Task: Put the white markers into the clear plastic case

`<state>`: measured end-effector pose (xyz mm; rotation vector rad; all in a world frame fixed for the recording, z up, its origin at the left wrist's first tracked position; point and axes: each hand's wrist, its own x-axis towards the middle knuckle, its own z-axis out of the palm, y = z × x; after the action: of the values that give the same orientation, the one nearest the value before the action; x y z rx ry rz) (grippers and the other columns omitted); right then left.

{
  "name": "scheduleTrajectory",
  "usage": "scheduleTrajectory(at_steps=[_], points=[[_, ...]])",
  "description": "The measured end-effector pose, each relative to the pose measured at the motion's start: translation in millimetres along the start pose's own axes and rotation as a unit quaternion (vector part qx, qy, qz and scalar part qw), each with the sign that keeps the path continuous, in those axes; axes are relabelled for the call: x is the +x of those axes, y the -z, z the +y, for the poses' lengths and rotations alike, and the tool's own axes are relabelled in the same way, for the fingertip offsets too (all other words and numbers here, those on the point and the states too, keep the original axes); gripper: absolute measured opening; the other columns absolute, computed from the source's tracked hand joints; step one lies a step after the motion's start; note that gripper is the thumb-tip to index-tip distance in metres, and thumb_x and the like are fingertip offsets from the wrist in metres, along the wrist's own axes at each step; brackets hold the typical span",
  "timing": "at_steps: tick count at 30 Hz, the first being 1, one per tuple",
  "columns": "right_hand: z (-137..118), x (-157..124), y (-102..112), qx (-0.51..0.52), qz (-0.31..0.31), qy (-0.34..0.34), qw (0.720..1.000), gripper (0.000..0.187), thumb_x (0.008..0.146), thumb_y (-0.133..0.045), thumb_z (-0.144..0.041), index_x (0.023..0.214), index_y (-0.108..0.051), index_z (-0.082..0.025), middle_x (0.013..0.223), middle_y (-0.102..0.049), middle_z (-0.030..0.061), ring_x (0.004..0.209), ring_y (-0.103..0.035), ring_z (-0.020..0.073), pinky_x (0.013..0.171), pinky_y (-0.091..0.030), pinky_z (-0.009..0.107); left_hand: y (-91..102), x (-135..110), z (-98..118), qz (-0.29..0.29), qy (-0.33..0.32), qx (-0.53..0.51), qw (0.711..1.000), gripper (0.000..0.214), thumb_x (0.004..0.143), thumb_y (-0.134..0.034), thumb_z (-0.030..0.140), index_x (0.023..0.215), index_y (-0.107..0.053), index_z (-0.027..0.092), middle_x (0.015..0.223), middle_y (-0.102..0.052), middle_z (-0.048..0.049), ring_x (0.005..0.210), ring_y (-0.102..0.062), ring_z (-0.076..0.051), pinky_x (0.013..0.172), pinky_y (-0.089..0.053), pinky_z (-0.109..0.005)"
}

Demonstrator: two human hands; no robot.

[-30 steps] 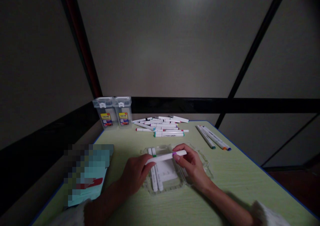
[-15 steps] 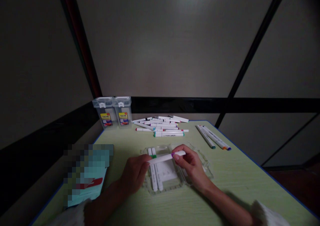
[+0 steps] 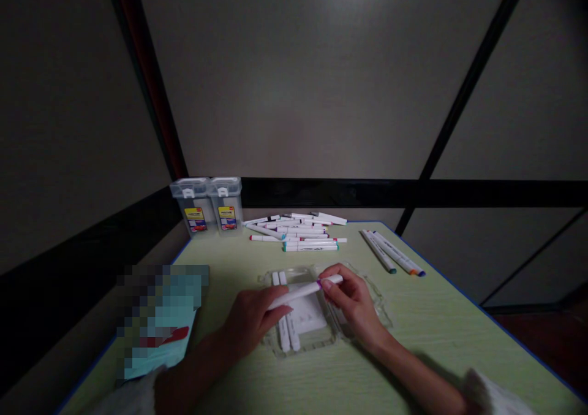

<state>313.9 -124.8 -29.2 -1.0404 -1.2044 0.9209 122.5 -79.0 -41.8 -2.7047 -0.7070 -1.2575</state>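
Observation:
Both my hands hold one white marker (image 3: 301,291) with a purple band, level above an open clear plastic case (image 3: 316,340) on the green table. My left hand (image 3: 252,320) pinches its near left end. My right hand (image 3: 351,298) pinches its right end by the purple band. Two white markers (image 3: 285,328) lie side by side in the left part of the case, under my left fingers.
A heap of several white markers (image 3: 298,231) lies at the back of the table, with three more markers (image 3: 390,252) to the right. Two lidded clear boxes (image 3: 209,205) stand at the back left. A teal packet (image 3: 158,320) lies at the left edge.
My left hand has slid a little right and forward along the marker, now covering the green ends of the two markers in the case. The right hand has barely moved.

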Motion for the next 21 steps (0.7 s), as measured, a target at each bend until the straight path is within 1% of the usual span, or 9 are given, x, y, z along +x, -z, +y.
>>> scheduleTrajectory(at_steps=[4, 7, 13, 21], points=[[2.4, 1.8, 0.5, 0.005, 0.011, -0.004, 1.0, 0.019, 0.071, -0.06, -0.035, 0.068, -0.052, -0.017, 0.052, -0.043, -0.0054, 0.047, -0.037, 0.0074, 0.043, -0.026, 0.02, -0.6, 0.8, 1.6, 0.012, -0.01, 0.02, 1.0, 0.027, 0.085, -0.039, 0.036, 0.091, -0.055, 0.015, 0.063, -0.068, -0.0021, 0.048, -0.062, -0.01, 0.047, -0.047, -0.017], [3.9, 2.6, 0.4, 0.008, 0.017, -0.008, 1.0, 0.02, 0.07, -0.06, -0.035, 0.067, -0.052, -0.017, 0.051, -0.043, -0.0057, 0.046, -0.036, 0.0069, 0.043, -0.025, 0.019, -0.8, 1.3, 2.1, 0.012, -0.013, 0.016, 1.0, 0.026, 0.085, -0.04, 0.034, 0.09, -0.055, 0.014, 0.061, -0.068, -0.0019, 0.046, -0.061, -0.01, 0.045, -0.046, -0.017], [2.8, 2.2, -0.4, 0.002, 0.023, -0.014, 1.0, 0.022, 0.068, -0.061, -0.037, 0.065, -0.051, -0.017, 0.048, -0.042, -0.0061, 0.044, -0.035, 0.007, 0.041, -0.024, 0.02, 1.2, 2.1, 3.3, 0.02, -0.021, 0.036, 0.999, 0.028, 0.086, -0.036, 0.035, 0.085, -0.055, 0.014, 0.061, -0.068, -0.0026, 0.046, -0.061, -0.011, 0.045, -0.046, -0.019], [2.2, 2.5, 0.4, -0.002, 0.011, -0.019, 1.0, 0.023, 0.069, -0.06, -0.038, 0.063, -0.051, -0.018, 0.048, -0.042, -0.0061, 0.044, -0.035, 0.0077, 0.043, -0.025, 0.02, 2.5, 3.4, 2.8, 0.017, -0.012, 0.021, 1.0, 0.03, 0.086, -0.035, 0.036, 0.083, -0.056, 0.013, 0.057, -0.066, -0.0026, 0.044, -0.059, -0.01, 0.043, -0.044, -0.017]])
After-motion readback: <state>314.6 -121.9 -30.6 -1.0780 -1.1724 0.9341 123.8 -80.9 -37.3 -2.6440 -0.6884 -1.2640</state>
